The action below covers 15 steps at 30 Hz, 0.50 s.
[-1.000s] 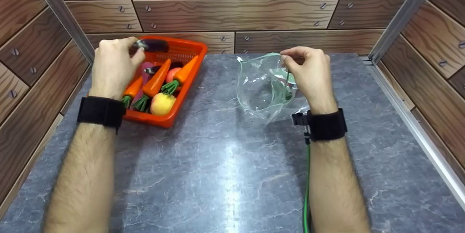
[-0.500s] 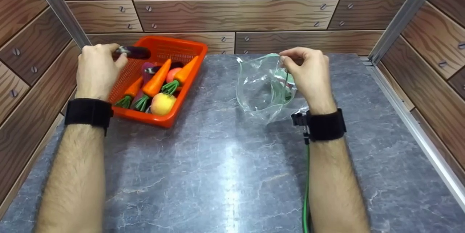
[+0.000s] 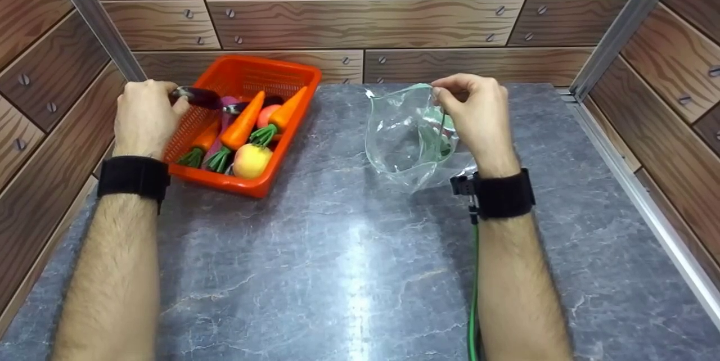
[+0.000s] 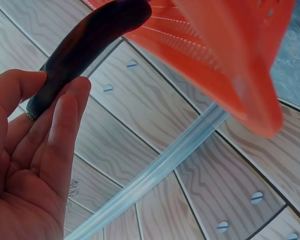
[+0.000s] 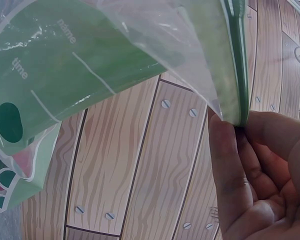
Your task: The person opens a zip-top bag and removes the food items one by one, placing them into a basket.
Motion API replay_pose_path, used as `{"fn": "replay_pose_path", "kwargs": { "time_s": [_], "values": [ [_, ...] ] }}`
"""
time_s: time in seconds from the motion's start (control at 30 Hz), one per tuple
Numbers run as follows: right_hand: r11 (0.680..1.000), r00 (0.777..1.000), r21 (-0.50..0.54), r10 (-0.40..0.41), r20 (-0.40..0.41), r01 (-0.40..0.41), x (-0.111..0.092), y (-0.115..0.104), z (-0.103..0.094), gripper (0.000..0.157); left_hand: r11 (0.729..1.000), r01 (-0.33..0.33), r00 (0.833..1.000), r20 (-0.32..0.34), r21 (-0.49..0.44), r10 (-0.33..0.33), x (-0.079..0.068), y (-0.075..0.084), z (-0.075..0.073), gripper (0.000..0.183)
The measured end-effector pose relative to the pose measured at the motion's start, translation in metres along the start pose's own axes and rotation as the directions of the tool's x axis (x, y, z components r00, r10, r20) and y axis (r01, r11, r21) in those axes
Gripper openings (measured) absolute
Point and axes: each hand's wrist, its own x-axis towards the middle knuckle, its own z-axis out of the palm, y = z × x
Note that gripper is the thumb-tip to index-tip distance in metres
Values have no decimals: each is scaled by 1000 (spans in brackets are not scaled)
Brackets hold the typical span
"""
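Note:
My left hand (image 3: pixel 147 113) pinches an eggplant (image 3: pixel 198 97) by its stem end, over the left side of an orange basket (image 3: pixel 270 178). In the left wrist view the dark eggplant (image 4: pixel 85 52) slants up from thumb and fingers toward the basket (image 4: pixel 260 100). On the right, my right hand (image 3: pixel 478 116) pinches the rim of a clear zip bag (image 3: pixel 394 141), whose mouth gapes open. Green print with the words "name" and "time" shows on the bag (image 5: pixel 90 65) in the right wrist view. Something reddish and green inside the bag is only partly visible.
In the basket lie several carrots (image 3: pixel 244 122), a yellow-red apple (image 3: pixel 253 160), a pinkish round fruit (image 3: pixel 267 116) and another eggplant (image 3: pixel 235 108). Wood-patterned walls (image 3: pixel 360 23) enclose the grey marbled table (image 3: pixel 315 260). A green cable (image 3: pixel 474 293) runs along the right forearm.
My left hand has moved left and slightly down with the eggplant, which now sits lower over the basket's left side. The right hand and the bag have hardly moved.

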Motion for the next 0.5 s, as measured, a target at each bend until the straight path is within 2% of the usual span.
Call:
{"fn": "replay_pose_path", "kwargs": {
  "time_s": [0.3,0.5],
  "values": [
    [1000,1000,-8,-9,-6,9,0,0,0,16,1000,4,1000,5,19,-4,-2,-6,0,24],
    [1000,1000,-3,1,-1,-1,0,0,0,16,998,46,997,56,46,-48,-5,-7,-3,28]
  ]
}}
